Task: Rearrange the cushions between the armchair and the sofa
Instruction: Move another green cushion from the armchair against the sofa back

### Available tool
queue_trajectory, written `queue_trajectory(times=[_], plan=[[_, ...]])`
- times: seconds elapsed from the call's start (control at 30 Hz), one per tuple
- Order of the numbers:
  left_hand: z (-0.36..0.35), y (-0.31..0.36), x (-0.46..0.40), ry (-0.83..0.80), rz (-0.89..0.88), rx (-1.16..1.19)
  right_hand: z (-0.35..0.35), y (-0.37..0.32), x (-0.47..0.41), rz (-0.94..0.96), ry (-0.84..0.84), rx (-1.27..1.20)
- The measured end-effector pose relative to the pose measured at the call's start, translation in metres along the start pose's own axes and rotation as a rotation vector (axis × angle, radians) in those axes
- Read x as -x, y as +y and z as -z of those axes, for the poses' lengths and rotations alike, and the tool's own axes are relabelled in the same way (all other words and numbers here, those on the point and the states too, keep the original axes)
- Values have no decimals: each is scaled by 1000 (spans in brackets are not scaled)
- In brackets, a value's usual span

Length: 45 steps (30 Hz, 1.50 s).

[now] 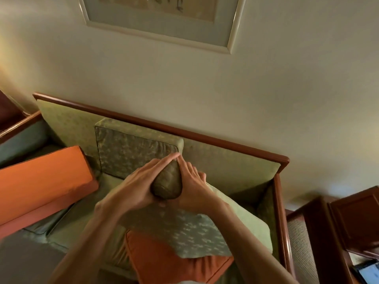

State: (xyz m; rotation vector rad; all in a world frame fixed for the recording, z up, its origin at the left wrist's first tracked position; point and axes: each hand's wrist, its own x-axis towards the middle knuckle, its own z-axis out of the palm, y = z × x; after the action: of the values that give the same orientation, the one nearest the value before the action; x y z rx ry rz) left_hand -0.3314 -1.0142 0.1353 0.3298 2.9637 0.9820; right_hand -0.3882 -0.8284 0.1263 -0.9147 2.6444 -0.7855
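Observation:
Both of my hands clasp one corner of a green patterned cushion point(190, 228) that lies tilted on the sofa's seat. My left hand point(135, 185) grips the corner from the left, my right hand point(194, 187) from the right, index fingertips touching above it. A second green patterned cushion point(131, 152) stands upright against the sofa's backrest point(225, 160). Under the held cushion lies an orange cushion point(164, 261). A larger orange cushion point(41, 179) rests at the left end of the seat.
The sofa has a wooden frame point(281, 212) and stands against a pale wall with a framed picture point(164, 19). Wooden furniture point(352, 222) stands to the right, with a lit screen point(369, 273) low down. A dark wooden piece point(12, 119) sits at far left.

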Motion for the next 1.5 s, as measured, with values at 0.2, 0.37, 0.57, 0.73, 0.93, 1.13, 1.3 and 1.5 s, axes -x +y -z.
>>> queue_trajectory(times=[0.2, 0.37, 0.57, 0.73, 0.93, 1.13, 1.3, 1.5], plan=[[38, -125, 15, -43, 209, 76, -64, 32, -32, -165, -155, 114], [42, -223, 34, -90, 419, 104, -89, 71, -29, -288, -248, 293], [24, -262, 37, -306, 689, -314, -110, 68, -29, -299, -248, 406], [-30, -229, 19, -287, 314, -480, -121, 61, -39, -320, -215, 401], [-38, -219, 16, -202, 350, -518, -128, 70, -32, -311, -121, 376], [-40, -211, 19, -164, 457, -489, -126, 74, -45, -231, -74, 329], [-43, -203, 16, -138, 461, -470, -121, 90, -49, -217, -80, 314], [-24, -238, 4, -167, 372, -453, -128, 77, -70, -234, -81, 290]])
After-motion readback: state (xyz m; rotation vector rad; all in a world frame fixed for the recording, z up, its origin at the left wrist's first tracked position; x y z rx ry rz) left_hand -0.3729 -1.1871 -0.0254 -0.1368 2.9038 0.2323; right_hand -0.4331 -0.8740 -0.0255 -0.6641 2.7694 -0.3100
